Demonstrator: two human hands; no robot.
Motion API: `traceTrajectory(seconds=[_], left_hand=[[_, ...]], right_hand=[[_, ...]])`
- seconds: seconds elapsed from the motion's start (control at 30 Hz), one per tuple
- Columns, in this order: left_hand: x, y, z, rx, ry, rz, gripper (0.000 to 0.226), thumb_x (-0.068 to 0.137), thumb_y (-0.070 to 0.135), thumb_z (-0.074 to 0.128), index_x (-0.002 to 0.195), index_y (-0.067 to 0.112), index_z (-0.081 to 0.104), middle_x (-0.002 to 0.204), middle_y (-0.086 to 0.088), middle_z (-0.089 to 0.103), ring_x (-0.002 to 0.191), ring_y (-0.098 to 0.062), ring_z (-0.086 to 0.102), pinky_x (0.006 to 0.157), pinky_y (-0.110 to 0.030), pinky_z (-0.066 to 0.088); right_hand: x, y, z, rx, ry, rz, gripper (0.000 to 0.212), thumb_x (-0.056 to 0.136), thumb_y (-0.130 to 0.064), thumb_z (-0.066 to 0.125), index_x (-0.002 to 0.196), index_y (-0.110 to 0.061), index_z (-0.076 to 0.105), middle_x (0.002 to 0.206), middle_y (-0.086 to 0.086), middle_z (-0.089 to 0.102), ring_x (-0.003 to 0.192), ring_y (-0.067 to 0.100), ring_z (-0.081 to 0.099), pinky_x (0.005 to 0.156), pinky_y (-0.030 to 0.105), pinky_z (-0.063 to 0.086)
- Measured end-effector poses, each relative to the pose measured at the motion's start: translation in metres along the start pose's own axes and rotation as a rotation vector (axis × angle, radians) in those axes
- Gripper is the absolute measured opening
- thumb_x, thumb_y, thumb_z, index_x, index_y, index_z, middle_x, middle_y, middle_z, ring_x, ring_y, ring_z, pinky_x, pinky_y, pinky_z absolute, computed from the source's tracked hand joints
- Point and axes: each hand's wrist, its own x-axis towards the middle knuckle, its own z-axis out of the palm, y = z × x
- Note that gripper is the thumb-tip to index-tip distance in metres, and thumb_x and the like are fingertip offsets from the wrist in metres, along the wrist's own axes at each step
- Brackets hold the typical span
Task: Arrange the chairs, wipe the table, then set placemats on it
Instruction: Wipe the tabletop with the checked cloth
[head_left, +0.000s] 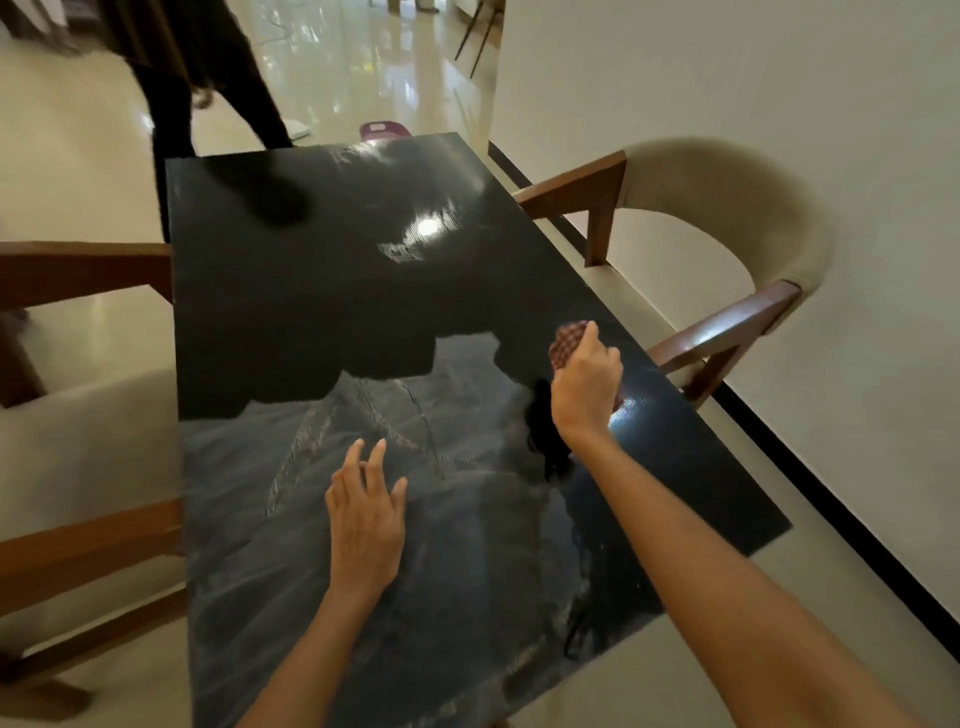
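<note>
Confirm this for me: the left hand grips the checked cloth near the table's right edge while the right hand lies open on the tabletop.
Hands are swapped. In the head view the right hand grips the checked cloth near the table's right edge, while the left hand lies open on the tabletop.

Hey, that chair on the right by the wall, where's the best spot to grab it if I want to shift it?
Probably the near wooden armrest of the chair on the right, taken from above on your own side. It is a bare, straight rail jutting toward the table, while the padded back curves against the wall. Your left hand is free; your right hand holds the cloth.
</note>
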Motion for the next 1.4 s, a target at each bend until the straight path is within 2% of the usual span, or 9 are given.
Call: traceTrajectory(seconds=[0.13, 0.23, 0.3, 0.43, 0.57, 0.67, 1.03, 1.2, 1.4], left_hand=[[0.022, -0.01, 0.012, 0.198, 0.04, -0.007, 0.047, 0.096, 0.032, 0.036, 0.132, 0.005, 0.048, 0.134, -0.019, 0.043, 0.109, -0.03, 0.052, 0.089, -0.044, 0.043], [0.03, -0.017, 0.013, 0.286, 0.053, -0.029, 0.045, 0.097, 0.031, 0.036, 0.13, 0.004, 0.051, 0.133, -0.02, 0.046, 0.11, -0.032, 0.052, 0.088, -0.045, 0.043], [0.031, -0.023, 0.012, 0.306, 0.048, -0.039, 0.045, 0.096, 0.031, 0.036, 0.128, 0.004, 0.052, 0.131, -0.02, 0.047, 0.11, -0.031, 0.052, 0.088, -0.044, 0.042], [0.031, -0.035, 0.006, 0.304, 0.033, -0.018, 0.046, 0.095, 0.034, 0.033, 0.124, 0.005, 0.056, 0.127, -0.016, 0.052, 0.108, -0.03, 0.053, 0.085, -0.043, 0.042], [0.029, -0.035, 0.003, 0.303, 0.012, -0.003, 0.046, 0.096, 0.034, 0.032, 0.123, 0.007, 0.058, 0.126, -0.013, 0.055, 0.109, -0.029, 0.053, 0.085, -0.041, 0.042], [0.029, -0.035, 0.001, 0.301, 0.011, -0.011, 0.045, 0.096, 0.033, 0.032, 0.122, 0.007, 0.058, 0.125, -0.012, 0.056, 0.11, -0.028, 0.053, 0.086, -0.041, 0.042], [0.031, -0.034, 0.0, 0.256, 0.023, -0.031, 0.039, 0.096, 0.031, 0.034, 0.116, 0.01, 0.06, 0.12, -0.009, 0.057, 0.109, -0.024, 0.051, 0.089, -0.04, 0.04], [0.031, -0.034, -0.001, 0.257, -0.006, -0.048, 0.042, 0.096, 0.031, 0.031, 0.117, 0.01, 0.06, 0.121, -0.009, 0.058, 0.111, -0.024, 0.052, 0.09, -0.039, 0.041], [0.03, -0.034, -0.001, 0.243, -0.009, -0.037, 0.041, 0.096, 0.031, 0.031, 0.115, 0.01, 0.06, 0.121, -0.009, 0.058, 0.112, -0.024, 0.051, 0.091, -0.04, 0.04]], right_hand=[[0.055, -0.037, 0.051, -0.375, 0.008, -0.144, 0.036, 0.075, 0.001, 0.057, 0.11, 0.007, 0.065, 0.077, 0.014, 0.068, 0.073, 0.028, 0.06, 0.066, 0.034, 0.047], [0.053, -0.064, 0.082, -0.446, -0.162, -0.172, 0.035, 0.075, -0.003, 0.043, 0.095, 0.002, 0.072, 0.071, 0.013, 0.069, 0.066, 0.026, 0.062, 0.06, 0.031, 0.049], [0.041, -0.079, 0.091, -0.449, -0.295, -0.17, 0.03, 0.071, -0.006, 0.056, 0.095, 0.001, 0.072, 0.073, 0.012, 0.07, 0.067, 0.024, 0.065, 0.055, 0.028, 0.05], [0.034, -0.081, 0.096, -0.299, -0.362, -0.235, 0.043, 0.086, -0.019, 0.06, 0.121, 0.005, 0.056, 0.108, 0.019, 0.066, 0.102, 0.032, 0.06, 0.08, 0.035, 0.05], [0.041, -0.046, 0.104, -0.158, -0.353, -0.326, 0.048, 0.09, -0.05, 0.053, 0.11, -0.01, 0.068, 0.128, 0.008, 0.06, 0.123, 0.033, 0.042, 0.102, 0.044, 0.031], [0.042, -0.032, 0.114, -0.078, -0.47, -0.298, 0.055, 0.099, -0.047, 0.038, 0.143, -0.015, 0.043, 0.154, 0.007, 0.033, 0.143, 0.035, 0.019, 0.116, 0.047, 0.014], [-0.014, -0.116, 0.134, -0.081, -0.603, -0.397, 0.066, 0.097, -0.061, 0.019, 0.152, -0.025, 0.024, 0.161, 0.01, 0.004, 0.146, 0.038, -0.008, 0.117, 0.053, -0.01], [-0.01, -0.102, 0.132, -0.175, -0.588, -0.549, 0.059, 0.101, -0.046, 0.023, 0.154, -0.019, 0.015, 0.162, 0.007, 0.002, 0.148, 0.03, -0.004, 0.119, 0.049, -0.004], [0.005, -0.037, 0.111, -0.244, -0.446, -0.315, 0.059, 0.099, -0.042, 0.029, 0.152, -0.017, 0.024, 0.16, 0.01, 0.013, 0.147, 0.035, 0.008, 0.119, 0.049, 0.003]])
